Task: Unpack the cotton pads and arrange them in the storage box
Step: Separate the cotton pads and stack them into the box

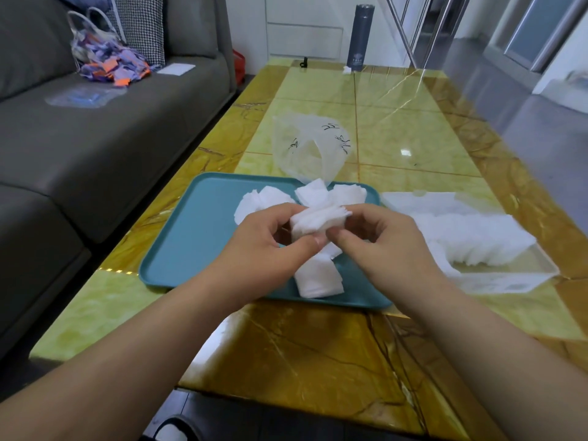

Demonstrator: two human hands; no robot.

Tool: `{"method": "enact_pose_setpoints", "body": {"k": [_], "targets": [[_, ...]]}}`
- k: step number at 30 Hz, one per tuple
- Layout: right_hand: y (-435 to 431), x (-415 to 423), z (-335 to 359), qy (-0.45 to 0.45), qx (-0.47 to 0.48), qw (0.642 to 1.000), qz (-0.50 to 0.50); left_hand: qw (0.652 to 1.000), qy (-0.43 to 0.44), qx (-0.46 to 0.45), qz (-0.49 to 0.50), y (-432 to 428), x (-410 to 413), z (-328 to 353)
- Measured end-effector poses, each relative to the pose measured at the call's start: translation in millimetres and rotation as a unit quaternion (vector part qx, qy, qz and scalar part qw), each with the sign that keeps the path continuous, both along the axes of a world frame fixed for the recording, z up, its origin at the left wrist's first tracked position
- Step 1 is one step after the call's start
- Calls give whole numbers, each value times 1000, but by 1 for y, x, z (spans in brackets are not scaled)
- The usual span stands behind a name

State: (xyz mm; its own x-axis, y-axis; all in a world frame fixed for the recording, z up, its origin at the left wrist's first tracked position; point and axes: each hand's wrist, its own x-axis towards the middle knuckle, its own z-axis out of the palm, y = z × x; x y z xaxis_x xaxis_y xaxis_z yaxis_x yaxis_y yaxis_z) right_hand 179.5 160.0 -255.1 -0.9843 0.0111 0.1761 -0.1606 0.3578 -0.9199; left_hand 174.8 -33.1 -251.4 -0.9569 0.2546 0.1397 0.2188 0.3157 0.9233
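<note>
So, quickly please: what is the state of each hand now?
Left hand: closed, holding the stack of cotton pads.
Right hand: closed, pinching the same stack.

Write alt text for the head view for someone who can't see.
The left hand and right hand pinch a stack of cotton pads over a teal tray of loose pads. A clear box of pads sits to its right, a plastic bag behind.

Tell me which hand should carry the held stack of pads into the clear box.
Right, probably. The right hand pinches the stack, and the storage box lies to its right, beside the tray; the left hand would have to cross over.
</note>
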Motion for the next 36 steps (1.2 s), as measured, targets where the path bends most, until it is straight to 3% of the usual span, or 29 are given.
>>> {"method": "enact_pose_setpoints", "body": {"k": [2,9,13,18,20,24,28,36], "targets": [[3,1,0,-21,-57,998,-11,999,-32,25,-22,3,0,1],[11,0,1,-35,-117,992,-39,994,-82,44,-62,9,2,5],[11,-1,-1,-40,-115,992,-27,988,-122,47,-83,11,3,6],[9,0,-1,-40,-39,998,0,979,-175,88,-63,13,-2,2],[9,-1,-3,-49,-58,997,-15,975,-183,103,-79,13,-2,2],[9,-2,-4,-81,-104,991,-5,989,-126,38,-69,17,1,1],[8,2,-1,-79,-66,995,15,990,-123,24,-66,23,3,0],[16,7,-2,-65,-58,996,-18,999,-10,-35,7,19,1,-5]]}}
